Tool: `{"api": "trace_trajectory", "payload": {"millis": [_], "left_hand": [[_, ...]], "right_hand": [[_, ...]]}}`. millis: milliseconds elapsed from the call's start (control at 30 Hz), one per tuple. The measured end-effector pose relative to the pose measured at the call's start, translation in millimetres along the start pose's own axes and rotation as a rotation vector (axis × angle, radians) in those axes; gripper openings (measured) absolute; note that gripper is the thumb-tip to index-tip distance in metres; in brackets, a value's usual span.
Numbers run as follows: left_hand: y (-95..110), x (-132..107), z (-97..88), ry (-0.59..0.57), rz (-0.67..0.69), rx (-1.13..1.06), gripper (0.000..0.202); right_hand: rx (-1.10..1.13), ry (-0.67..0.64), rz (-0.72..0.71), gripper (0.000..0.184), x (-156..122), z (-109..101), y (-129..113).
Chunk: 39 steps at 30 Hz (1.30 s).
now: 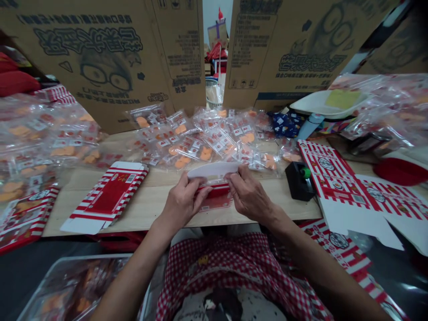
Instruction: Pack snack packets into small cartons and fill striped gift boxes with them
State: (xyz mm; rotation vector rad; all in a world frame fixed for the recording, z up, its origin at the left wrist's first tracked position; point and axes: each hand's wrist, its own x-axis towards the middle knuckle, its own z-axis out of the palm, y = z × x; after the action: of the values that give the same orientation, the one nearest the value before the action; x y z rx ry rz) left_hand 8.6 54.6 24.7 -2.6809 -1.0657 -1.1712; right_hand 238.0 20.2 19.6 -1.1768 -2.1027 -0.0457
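A red-and-white cardboard box (218, 199) stands in front of me near the table's front edge. Its white flap (214, 170) is raised, and a strip of clear plastic shows at the opening below it. My left hand (181, 199) grips the left side of the box top, fingers and thumb closed. On the right, my right hand (249, 195) pinches the flap and the box rim in the same way. What lies inside the box is hidden. Just beyond it, clear plastic packets (205, 153) with orange pieces lie in a loose pile.
Another striped box (110, 192) lies to the left. At right are a black tape dispenser (299, 180) and flat striped box blanks (329, 178). Large cardboard cartons (110, 49) stand behind the packets. A plastic tub (56, 267) with more packets sits at lower left.
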Motion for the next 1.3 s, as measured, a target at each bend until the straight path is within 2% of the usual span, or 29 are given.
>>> {"api": "trace_trajectory", "payload": {"millis": [67,200,267,467,500,567,633,700,767,867,933,1000,1067,1167,1233,1300], "left_hand": [[4,2,-0.7,-0.015,-0.029,0.017,0.021],[8,1,2.9,-0.025,-0.076,0.043,0.021],[8,1,3.6,-0.032,-0.085,0.042,0.02],[4,-3,-0.9,-0.106,-0.085,-0.072,0.02],[2,-6,-0.5,-0.101,-0.076,-0.142,0.022],[-2,-13,2.2,0.008,-0.084,-0.352,0.032],[-5,-20,5.4,0.158,-0.171,-0.621,0.042],[-7,-24,6.5,0.217,-0.312,-0.861,0.051],[-8,-24,5.0,0.158,-0.445,-1.006,0.055],[-10,-21,1.9,0.069,-0.579,-1.164,0.043],[-10,-18,1.9,0.048,-0.657,-1.309,0.039],[-7,-14,3.6,0.046,-0.735,-1.41,0.038],[-3,-12,5.4,0.053,-0.784,-1.419,0.039],[-1,-11,5.5,0.074,-0.771,-1.326,0.038],[-4,-12,3.4,0.052,-0.701,-1.216,0.033],[-10,-14,0.7,0.015,-0.592,-1.091,0.031]], "right_hand": [[0.023,0.054,-0.021,0.027,-4,6,2],[0.181,0.366,0.005,0.055,-19,23,7],[0.23,0.419,0.033,0.054,-24,27,7],[0.208,0.257,-0.055,0.031,-15,17,8],[0.206,0.247,-0.064,0.028,-12,14,9],[0.211,0.231,-0.07,0.025,-9,10,11],[0.242,0.211,-0.055,0.023,-9,7,12],[0.302,0.209,-0.006,0.024,-11,7,11],[0.365,0.221,0.081,0.035,-13,7,10],[0.394,0.189,0.194,0.055,-15,8,8],[0.407,0.153,0.223,0.054,-16,10,6],[0.469,0.178,0.23,0.053,-15,12,5],[0.499,0.233,0.198,0.05,-14,13,5],[0.377,0.228,0.072,0.026,-11,8,7],[0.324,0.18,0.018,0.018,-9,3,9],[0.363,0.156,0.011,0.018,-8,1,11]]}}
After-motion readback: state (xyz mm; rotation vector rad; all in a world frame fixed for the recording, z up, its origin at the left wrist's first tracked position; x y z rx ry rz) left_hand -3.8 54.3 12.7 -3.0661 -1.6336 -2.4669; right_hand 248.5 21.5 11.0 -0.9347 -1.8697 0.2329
